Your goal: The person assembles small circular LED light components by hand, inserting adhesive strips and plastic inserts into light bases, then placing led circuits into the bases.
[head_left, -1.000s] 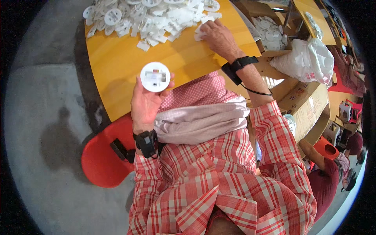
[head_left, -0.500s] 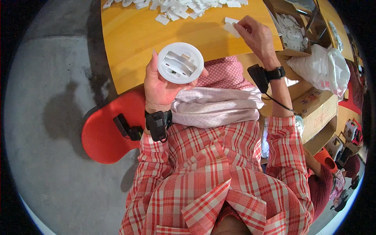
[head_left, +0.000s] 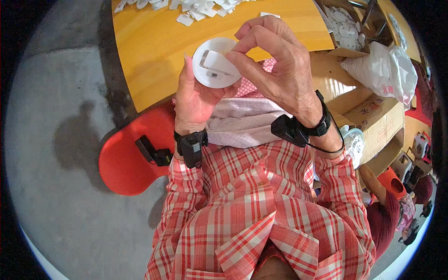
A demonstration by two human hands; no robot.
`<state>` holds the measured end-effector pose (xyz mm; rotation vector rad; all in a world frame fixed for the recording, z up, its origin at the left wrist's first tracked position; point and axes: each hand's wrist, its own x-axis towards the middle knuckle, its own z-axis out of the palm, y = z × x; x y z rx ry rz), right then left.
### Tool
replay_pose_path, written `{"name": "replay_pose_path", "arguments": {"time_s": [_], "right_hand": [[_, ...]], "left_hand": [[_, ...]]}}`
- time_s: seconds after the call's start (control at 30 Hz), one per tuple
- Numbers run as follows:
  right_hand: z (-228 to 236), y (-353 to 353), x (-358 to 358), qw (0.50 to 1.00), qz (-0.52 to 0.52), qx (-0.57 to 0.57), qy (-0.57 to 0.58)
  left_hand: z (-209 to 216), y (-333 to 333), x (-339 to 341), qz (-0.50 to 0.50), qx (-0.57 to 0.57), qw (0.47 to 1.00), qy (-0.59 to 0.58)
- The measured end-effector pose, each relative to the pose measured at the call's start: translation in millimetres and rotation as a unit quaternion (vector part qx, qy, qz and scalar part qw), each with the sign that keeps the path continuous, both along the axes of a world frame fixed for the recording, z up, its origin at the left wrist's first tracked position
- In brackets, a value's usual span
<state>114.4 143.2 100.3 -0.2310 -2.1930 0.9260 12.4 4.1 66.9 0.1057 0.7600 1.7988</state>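
Observation:
My left hand [head_left: 198,102] cups a round white plastic housing [head_left: 201,77] from below and the side, over the near edge of the table. The housing faces up, tilted toward me. Between the thumb and forefinger of my right hand [head_left: 282,70] is the end of a flat white rectangular cover [head_left: 217,62]. That cover lies over the recess in the middle of the housing; whether it is seated I cannot tell. Beyond my right hand, a loose white cover piece [head_left: 269,15] rests on the yellow table [head_left: 154,56].
Small white pieces [head_left: 200,9] are heaped at the table's far side. To the right stand a box of round white parts [head_left: 344,30], a white plastic bag [head_left: 380,74] and a cardboard box [head_left: 380,123]. A red seat [head_left: 123,165] is at left; another person [head_left: 385,224] sits at right.
My right hand has come left from the table to the housing, bringing a white cover onto its recess. My left hand has raised the housing slightly.

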Motion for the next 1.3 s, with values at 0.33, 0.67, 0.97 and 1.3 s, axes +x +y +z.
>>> {"name": "replay_pose_path", "arguments": {"time_s": [0.33, 0.67, 0.97, 1.3], "right_hand": [[7.4, -4.0, -4.1, 1.0, -0.004, 0.008, 0.007], [4.4, -3.7, -4.5, 1.0, -0.003, 0.006, 0.006], [-21.3, -10.6, 12.3, 0.963, -0.082, 0.252, -0.047], [-26.4, -15.1, 15.6, 0.998, -0.039, -0.046, -0.013]], "left_hand": [[3.0, 4.7, 3.7, 0.023, -0.019, 1.0, -0.005], [1.0, 3.9, 4.5, 0.023, -0.024, 0.999, 0.002], [3.6, 3.3, 1.7, 0.031, -0.026, 0.996, 0.074], [15.0, 14.0, 16.2, 0.092, -0.084, 0.955, 0.268]]}}
